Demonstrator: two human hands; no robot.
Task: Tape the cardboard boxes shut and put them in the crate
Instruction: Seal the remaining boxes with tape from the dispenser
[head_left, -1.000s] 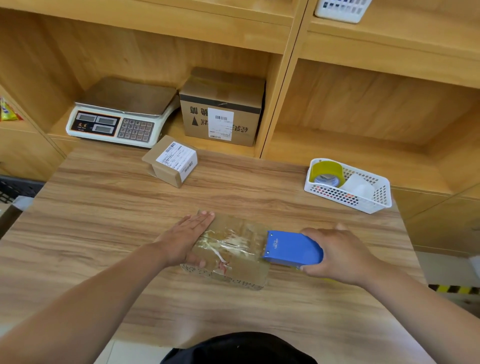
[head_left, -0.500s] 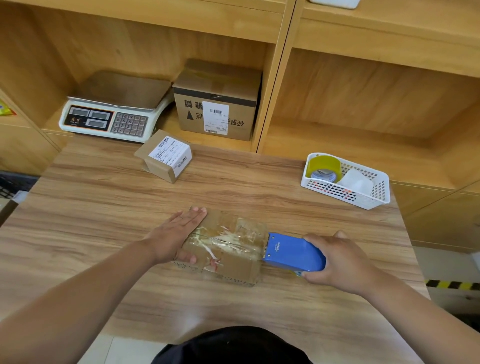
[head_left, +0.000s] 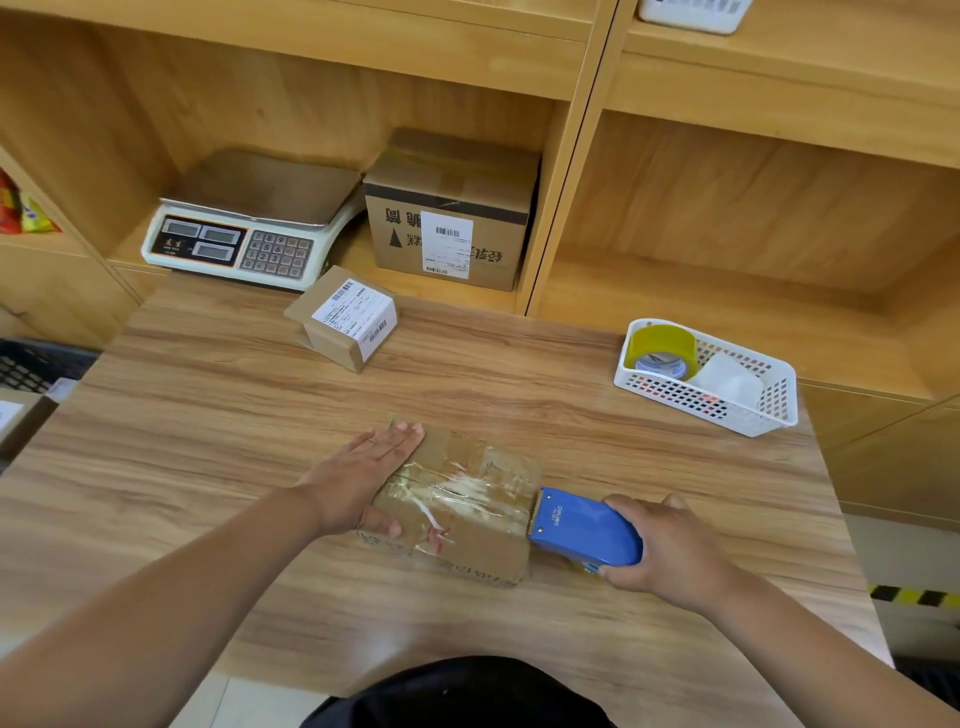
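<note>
Sliding slightly lower against the right end of the cardboard box (head_left: 467, 545) since half a second ago, the blue tape dispenser (head_left: 587, 530) is resting its toothed edge at the box's top right rim, while the left hand (head_left: 358, 478) is keeping its place. Wooden shelving (head_left: 727, 208) is filling the background behind a wood-grain table (head_left: 208, 467), with a large carton (head_left: 452, 208) and a weighing scale (head_left: 249, 228) sitting side by side in one bay. What looks like a dark mesh crate (head_left: 31, 364) is showing past the table's left edge, well apart from the work. A white basket (head_left: 779, 395) is holding a yellow tape roll (head_left: 660, 348) at far right. The box being sealed is lying at the table's near middle, its top glossy with clear tape. A small labelled box (head_left: 343, 322) is waiting near the far edge. The left hand is pressing flat on the box's left end, fingers straight and together; the right hand (head_left: 670, 551) is curling round the dispenser's rear. The box is looking light and stiff but slick where taped, so gripping its bare cardboard sides is likely surest.
</note>
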